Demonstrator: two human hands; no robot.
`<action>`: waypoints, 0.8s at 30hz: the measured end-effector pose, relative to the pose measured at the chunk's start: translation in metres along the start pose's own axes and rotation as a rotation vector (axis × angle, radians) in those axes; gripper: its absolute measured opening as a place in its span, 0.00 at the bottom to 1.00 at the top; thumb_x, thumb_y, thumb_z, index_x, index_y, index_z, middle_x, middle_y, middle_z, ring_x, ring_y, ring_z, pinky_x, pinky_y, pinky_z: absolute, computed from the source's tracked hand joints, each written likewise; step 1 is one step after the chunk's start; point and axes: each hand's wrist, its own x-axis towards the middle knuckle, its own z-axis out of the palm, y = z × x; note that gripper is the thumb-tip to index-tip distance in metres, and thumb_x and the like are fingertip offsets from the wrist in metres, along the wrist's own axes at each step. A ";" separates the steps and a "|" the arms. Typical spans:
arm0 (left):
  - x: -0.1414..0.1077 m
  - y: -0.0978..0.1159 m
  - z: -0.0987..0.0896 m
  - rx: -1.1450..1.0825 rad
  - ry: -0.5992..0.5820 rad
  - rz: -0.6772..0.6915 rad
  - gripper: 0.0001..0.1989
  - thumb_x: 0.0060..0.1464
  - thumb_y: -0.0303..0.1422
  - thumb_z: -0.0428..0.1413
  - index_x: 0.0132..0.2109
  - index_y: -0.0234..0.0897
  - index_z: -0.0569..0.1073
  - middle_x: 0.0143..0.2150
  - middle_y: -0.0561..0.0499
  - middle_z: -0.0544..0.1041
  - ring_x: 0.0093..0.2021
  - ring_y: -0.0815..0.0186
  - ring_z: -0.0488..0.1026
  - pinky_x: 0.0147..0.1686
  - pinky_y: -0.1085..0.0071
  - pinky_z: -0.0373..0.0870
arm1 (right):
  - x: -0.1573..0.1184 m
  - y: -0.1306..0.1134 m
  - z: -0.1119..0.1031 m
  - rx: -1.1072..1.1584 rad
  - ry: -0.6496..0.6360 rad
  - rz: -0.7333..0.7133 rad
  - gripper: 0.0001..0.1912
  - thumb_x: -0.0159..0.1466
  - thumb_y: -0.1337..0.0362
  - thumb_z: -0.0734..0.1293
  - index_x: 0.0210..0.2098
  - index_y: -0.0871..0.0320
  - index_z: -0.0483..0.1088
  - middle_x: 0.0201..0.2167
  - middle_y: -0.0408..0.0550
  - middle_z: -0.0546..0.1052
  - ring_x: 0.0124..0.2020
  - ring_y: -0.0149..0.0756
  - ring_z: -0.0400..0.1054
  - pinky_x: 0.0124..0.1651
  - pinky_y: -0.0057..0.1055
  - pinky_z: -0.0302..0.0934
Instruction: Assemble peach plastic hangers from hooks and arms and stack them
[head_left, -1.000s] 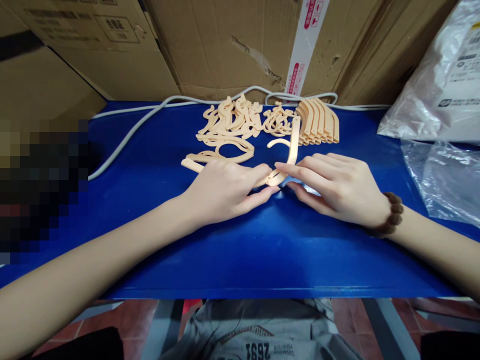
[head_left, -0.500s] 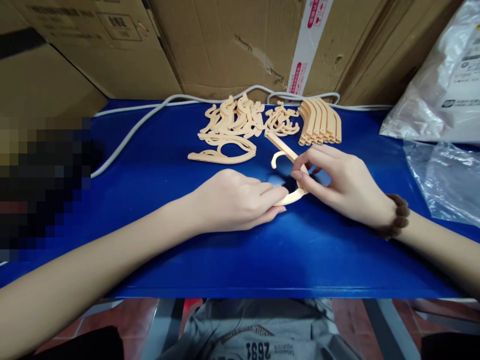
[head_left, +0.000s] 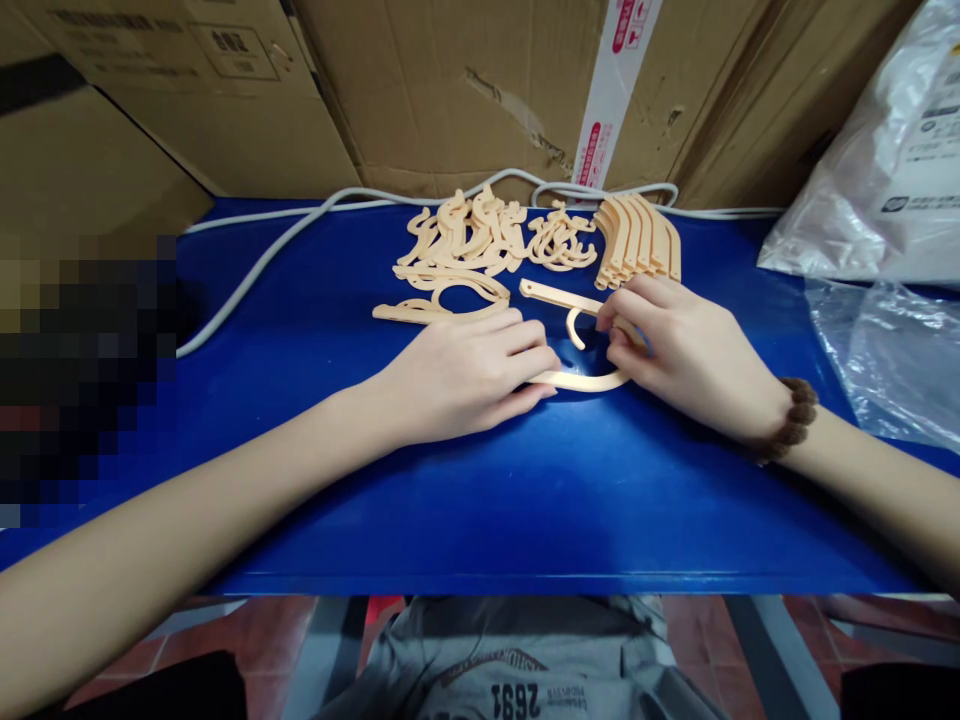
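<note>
Between my two hands is a beige plastic folding hanger [head_left: 589, 382] with a small hook [head_left: 576, 330] and two arms. My left hand [head_left: 480, 375] pinches the end of its lower, curved arm. My right hand [head_left: 675, 350] is closed round the joint at the right, and its fingers hide part of that joint. The upper arm points left, away from my right fingers, with a hole at its tip. Just beyond my left hand, folded hangers [head_left: 442, 312] of the same beige lie on the blue table [head_left: 525, 500].
Along the back lie a pile of beige hanger parts [head_left: 469, 235], a heap of small hooks [head_left: 561, 240] and stacked curved arms [head_left: 637, 240]. A white cable [head_left: 277, 260] runs behind them, before cardboard boxes [head_left: 450, 100]. Plastic bags [head_left: 862, 200] stand at right.
The hanger has turned and come to lie lower and flatter, its upper arm swinging toward the left. My left hand has moved slightly left and up; the hook now points downward.
</note>
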 end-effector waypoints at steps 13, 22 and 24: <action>0.001 0.000 0.005 -0.137 -0.063 0.001 0.14 0.66 0.30 0.49 0.52 0.34 0.76 0.44 0.46 0.77 0.46 0.58 0.71 0.51 0.62 0.69 | 0.000 0.003 0.004 -0.054 -0.043 0.021 0.10 0.65 0.71 0.59 0.43 0.60 0.69 0.44 0.55 0.73 0.43 0.44 0.69 0.44 0.36 0.63; 0.016 -0.031 -0.034 -0.022 -0.012 -0.698 0.15 0.64 0.39 0.49 0.47 0.38 0.78 0.43 0.48 0.79 0.45 0.58 0.74 0.45 0.64 0.68 | 0.000 0.000 0.001 -0.176 0.041 -0.075 0.11 0.68 0.67 0.58 0.42 0.62 0.72 0.40 0.56 0.75 0.42 0.45 0.68 0.44 0.38 0.60; 0.019 -0.056 -0.040 0.037 -0.045 -0.915 0.16 0.62 0.40 0.49 0.48 0.39 0.78 0.43 0.48 0.80 0.43 0.57 0.74 0.45 0.62 0.67 | 0.000 -0.005 0.000 -0.158 0.052 -0.190 0.13 0.70 0.64 0.58 0.42 0.62 0.72 0.40 0.56 0.75 0.42 0.45 0.68 0.44 0.38 0.60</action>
